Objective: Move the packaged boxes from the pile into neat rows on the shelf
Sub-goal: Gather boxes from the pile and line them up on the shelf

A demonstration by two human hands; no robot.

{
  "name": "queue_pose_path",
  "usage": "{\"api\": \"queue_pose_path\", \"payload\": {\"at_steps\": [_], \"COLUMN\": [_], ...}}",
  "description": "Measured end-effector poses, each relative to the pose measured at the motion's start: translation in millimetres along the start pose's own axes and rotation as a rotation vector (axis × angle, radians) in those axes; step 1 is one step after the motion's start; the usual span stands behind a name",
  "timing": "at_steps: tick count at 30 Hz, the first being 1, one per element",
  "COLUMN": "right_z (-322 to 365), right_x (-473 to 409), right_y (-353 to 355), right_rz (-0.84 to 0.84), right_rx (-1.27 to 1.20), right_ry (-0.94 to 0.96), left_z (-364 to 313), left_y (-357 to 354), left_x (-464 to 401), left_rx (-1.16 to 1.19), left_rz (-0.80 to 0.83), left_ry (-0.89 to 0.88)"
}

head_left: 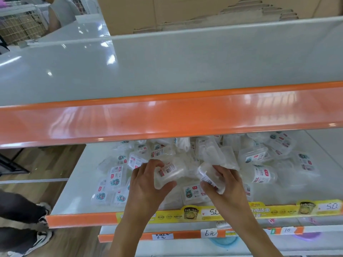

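A loose pile of clear packaged boxes (213,153) with white labels covers the middle and right of the white shelf (78,182). Several boxes lie flat in a short row (111,184) at the shelf's left front. My left hand (146,184) grips one clear box (170,173) by its near end, thumb below. My right hand (224,182) holds another clear box (209,175) just to the right. Both hands hover over the front middle of the shelf, close to each other.
An orange-fronted upper shelf (167,115) overhangs the back of the pile. A yellow price strip (259,210) runs along the shelf's front edge, with lower shelves beneath. A person's legs and shoes (24,216) stand on the wooden floor at the left.
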State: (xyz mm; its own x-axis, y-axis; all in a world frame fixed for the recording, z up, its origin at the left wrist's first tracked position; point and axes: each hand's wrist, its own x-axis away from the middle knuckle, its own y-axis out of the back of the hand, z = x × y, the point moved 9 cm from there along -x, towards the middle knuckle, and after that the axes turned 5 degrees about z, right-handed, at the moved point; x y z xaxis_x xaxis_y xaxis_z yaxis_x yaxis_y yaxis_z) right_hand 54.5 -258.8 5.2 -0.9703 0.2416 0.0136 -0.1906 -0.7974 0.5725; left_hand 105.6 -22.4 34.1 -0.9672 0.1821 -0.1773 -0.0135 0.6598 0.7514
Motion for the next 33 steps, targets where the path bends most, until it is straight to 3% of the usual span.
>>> {"api": "queue_pose_path", "payload": {"at_steps": [7, 15, 19, 22, 33], "right_z": [5, -3, -14, -10, -5], "right_x": [1, 1, 5, 7, 20], "right_y": [-8, -23, -31, -28, -16], "right_rz": [0.063, 0.159, 0.224, 0.222, 0.182], "right_rx": [-0.273, -0.680, -0.892, -1.126, -1.032], "right_ry": [-0.049, -0.166, -0.292, -0.360, -0.312], "left_z": [3, 0, -1, -14, -28], "left_y": [-4, -28, -37, -40, -51], "left_x": [17, 29, 31, 33, 33], "left_rx": [0.587, 0.930, 1.237, 1.261, 1.676], "left_rz": [0.079, 0.234, 0.256, 0.301, 0.237], "left_ry": [0.276, 0.443, 0.500, 0.504, 0.636]}}
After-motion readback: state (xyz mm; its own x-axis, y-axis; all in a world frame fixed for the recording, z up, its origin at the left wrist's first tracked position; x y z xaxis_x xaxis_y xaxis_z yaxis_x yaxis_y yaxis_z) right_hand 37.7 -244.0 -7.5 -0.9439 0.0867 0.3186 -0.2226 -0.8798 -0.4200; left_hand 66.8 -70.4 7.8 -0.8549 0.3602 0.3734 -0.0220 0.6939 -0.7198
